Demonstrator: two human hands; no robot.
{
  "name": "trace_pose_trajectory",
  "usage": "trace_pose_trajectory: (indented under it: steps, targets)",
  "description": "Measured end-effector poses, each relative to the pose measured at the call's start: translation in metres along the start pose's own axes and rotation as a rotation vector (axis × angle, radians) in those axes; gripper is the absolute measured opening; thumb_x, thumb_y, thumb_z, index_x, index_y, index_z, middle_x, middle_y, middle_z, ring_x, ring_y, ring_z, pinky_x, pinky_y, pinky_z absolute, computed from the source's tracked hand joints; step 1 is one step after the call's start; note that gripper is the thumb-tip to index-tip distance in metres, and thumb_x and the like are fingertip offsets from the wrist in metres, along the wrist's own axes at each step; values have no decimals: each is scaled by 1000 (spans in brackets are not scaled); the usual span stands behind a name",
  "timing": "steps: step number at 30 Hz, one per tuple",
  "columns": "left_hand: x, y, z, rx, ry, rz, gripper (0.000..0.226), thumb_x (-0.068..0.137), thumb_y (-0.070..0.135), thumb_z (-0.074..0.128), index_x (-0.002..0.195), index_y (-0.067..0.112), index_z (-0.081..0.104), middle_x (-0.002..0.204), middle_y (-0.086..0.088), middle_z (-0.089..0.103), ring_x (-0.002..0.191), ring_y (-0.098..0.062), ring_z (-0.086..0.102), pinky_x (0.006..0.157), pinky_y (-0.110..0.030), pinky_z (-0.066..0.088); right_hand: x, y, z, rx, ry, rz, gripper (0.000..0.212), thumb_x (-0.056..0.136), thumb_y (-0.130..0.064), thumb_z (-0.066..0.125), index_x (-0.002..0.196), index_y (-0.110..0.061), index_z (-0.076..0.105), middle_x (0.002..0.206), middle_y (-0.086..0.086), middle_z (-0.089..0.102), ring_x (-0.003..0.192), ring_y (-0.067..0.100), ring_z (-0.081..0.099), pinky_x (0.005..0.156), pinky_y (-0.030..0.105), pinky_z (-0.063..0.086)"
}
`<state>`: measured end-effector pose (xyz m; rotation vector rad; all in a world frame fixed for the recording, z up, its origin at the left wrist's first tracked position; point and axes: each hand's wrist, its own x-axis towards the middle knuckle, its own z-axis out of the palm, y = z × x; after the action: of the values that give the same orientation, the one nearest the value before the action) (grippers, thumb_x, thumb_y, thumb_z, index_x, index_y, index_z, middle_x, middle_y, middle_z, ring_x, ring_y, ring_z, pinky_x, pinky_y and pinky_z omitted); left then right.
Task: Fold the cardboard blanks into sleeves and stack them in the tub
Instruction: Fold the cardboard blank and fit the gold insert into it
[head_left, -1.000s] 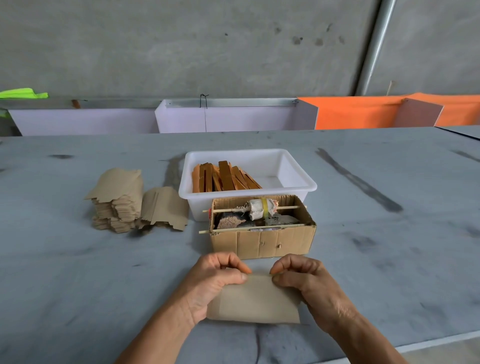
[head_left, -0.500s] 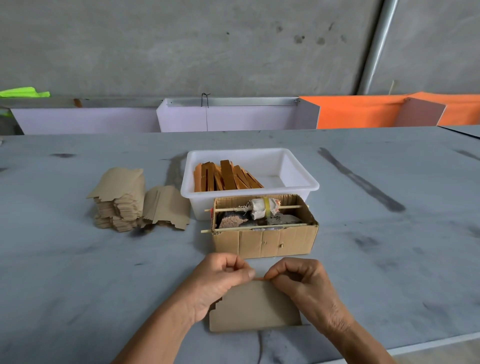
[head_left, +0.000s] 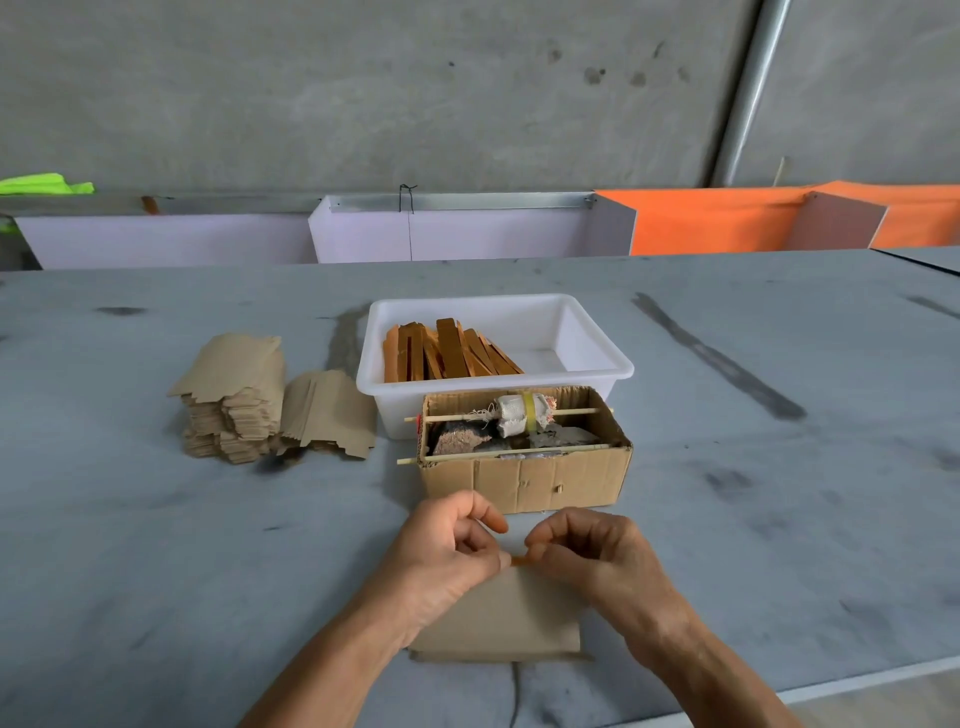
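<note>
Looking down from the head view, both hands meet at the far edge of the cardboard blank (head_left: 498, 613), which lies flat with its long axis left-right; left hand (head_left: 447, 551) and right hand (head_left: 587, 556) pinch that edge, the tub (head_left: 597, 332) straight beyond.

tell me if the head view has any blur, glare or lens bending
Head view: soft, even light, no glare on the white tub; the stack of blanks casts only a faint shadow; wide-angle bending bows the table's far edge; both hands look sharp, left hand, right hand.
</note>
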<state>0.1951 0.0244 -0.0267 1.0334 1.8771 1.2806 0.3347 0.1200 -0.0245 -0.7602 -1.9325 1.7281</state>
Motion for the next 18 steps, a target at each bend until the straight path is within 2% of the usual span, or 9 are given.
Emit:
trace_pose_trajectory:
  steps: [2,5,11,16,18]
  targets:
    - [0,-2,2,34,24,47,25,75,-3,67,82,20,60,58,7,61,51,-2,48,54,-13,41,3,-1,1,-67,33,32,19,84,-3,65,70,-14,71,61,-3,61,59,6,50,53,14,38]
    - [1,-1,4,94,36,114,30,73,-4,65,79,25,59,59,9,62,52,0,50,55,-13,43,5,-5,0,-191,14,90,21,84,-8,65,66,-15,72,62,-2,63,57,5,49,51,14,37]
    - [-3,1,3,149,31,213,34,71,-5,62,79,28,58,61,11,62,52,1,48,56,-12,41,11,-17,-4,-185,-75,263,24,81,-9,69,59,-17,71,60,-1,63,58,8,50,53,19,38]
    - [-5,3,1,87,11,193,31,73,-7,62,82,23,59,65,8,65,57,-1,51,61,-14,43,11,-24,-18,-166,-187,277,28,81,5,62,64,-14,72,59,-1,62,55,6,49,57,18,39]
    - [-7,2,0,48,15,168,27,74,-5,64,82,21,61,68,6,67,61,-1,54,63,-12,44,10,-22,-20,-145,-185,279,29,82,7,61,64,-13,72,56,-1,61,51,5,48,52,17,39]
